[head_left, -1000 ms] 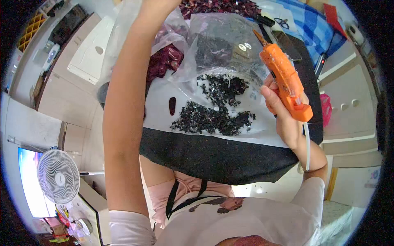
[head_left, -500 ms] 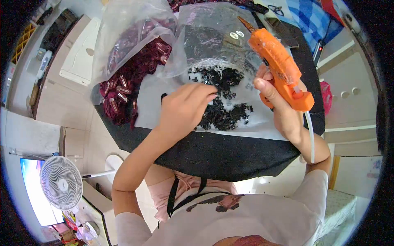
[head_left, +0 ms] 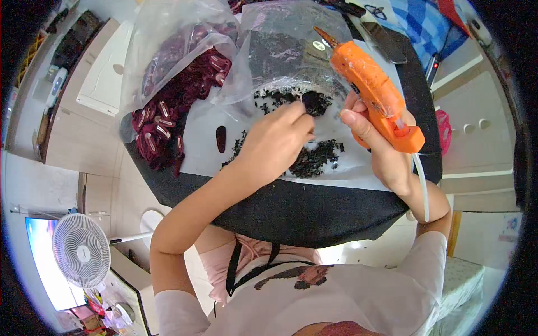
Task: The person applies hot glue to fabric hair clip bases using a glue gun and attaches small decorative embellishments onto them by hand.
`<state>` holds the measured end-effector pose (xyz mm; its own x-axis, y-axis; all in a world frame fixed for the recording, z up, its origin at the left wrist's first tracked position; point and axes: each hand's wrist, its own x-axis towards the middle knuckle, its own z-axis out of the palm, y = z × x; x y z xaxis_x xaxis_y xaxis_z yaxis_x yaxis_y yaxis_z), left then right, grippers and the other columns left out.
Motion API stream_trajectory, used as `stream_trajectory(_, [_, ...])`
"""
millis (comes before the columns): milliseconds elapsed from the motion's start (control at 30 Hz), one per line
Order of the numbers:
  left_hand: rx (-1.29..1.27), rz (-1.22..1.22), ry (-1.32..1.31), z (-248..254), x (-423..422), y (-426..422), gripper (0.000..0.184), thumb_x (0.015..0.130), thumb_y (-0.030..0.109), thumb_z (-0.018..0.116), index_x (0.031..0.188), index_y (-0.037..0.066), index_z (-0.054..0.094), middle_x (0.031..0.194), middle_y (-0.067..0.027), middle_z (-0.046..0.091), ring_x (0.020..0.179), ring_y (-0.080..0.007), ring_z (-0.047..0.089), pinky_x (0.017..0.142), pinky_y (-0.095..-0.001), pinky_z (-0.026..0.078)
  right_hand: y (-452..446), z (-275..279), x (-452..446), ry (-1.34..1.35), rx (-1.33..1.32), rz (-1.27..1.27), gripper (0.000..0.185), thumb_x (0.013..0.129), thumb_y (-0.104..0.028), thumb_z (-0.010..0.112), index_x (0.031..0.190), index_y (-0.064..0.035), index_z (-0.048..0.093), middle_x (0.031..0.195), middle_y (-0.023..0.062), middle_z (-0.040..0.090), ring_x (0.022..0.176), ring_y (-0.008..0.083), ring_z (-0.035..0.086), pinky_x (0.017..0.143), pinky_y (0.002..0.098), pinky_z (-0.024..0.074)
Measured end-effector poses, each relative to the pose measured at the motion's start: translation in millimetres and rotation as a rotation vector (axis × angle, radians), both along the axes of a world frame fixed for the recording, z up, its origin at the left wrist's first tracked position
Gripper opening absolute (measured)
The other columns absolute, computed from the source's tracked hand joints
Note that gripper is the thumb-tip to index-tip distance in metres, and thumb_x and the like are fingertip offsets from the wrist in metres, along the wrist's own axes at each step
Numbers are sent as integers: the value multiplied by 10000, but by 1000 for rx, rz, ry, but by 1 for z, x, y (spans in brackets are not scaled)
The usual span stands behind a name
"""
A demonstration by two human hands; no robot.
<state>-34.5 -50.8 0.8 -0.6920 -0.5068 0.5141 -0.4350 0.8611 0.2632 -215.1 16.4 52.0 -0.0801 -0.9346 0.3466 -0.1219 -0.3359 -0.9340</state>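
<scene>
Obscuring black pieces (head_left: pixel 318 159), left hand (head_left: pixel 273 143) with grip unclear, right hand (head_left: pixel 386 154) gripping glue gun (head_left: pixel 371 81).

no readable text, round white sticker (head_left: pixel 319 46) on clear plastic bag (head_left: pixel 280 42), its marks too small

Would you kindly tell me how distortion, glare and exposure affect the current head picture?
Head view: fisheye bending, dark corners; head view: screen washed out, glints on the clear bag; head view: black pieces merge, glue gun outline reads clearly.
</scene>
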Motion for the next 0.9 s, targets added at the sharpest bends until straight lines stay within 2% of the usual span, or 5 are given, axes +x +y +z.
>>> stream_trajectory(67, [94,62,49,12,14,15,129,739,116,666,793,28,590,758,-60,539,624,-189,551,552,-319,454,2,7,-1,43,65,31,160,789,-76,680,844,-39,534,878,52,559,739,96,501,643,224,405])
stream_trajectory(200, [861,174,351,21,44,38,159,776,57,675,913,24,599,703,18,562,561,-55,506,490,-232,403,-1,-9,1,93,28,75,220,768,-88,714,928,-23,577,813,8,581,747,67,530,675,207,444])
stream_trajectory(433, [1593,-167,1253,-4,21,70,170,870,142,588,982,28,531,832,-42,569,739,-136,574,715,-294,499,2,-23,10,216,41,203,222,762,-108,725,892,-20,567,834,26,584,722,75,546,655,209,443])
stream_trajectory(533, [1648,-265,1278,-6,12,71,162,905,165,537,1007,42,513,908,-47,566,825,-147,578,803,-327,492,5,-18,14,34,178,266,238,756,-115,729,906,-17,572,842,34,581,743,83,548,658,217,440])
stream_trajectory(900, [1539,-210,1275,-6,9,77,269,912,197,526,1094,0,546,977,-72,587,847,-150,586,824,-322,488,3,-23,11,266,115,222,223,748,-108,725,906,-23,594,793,36,573,714,91,537,630,225,431])
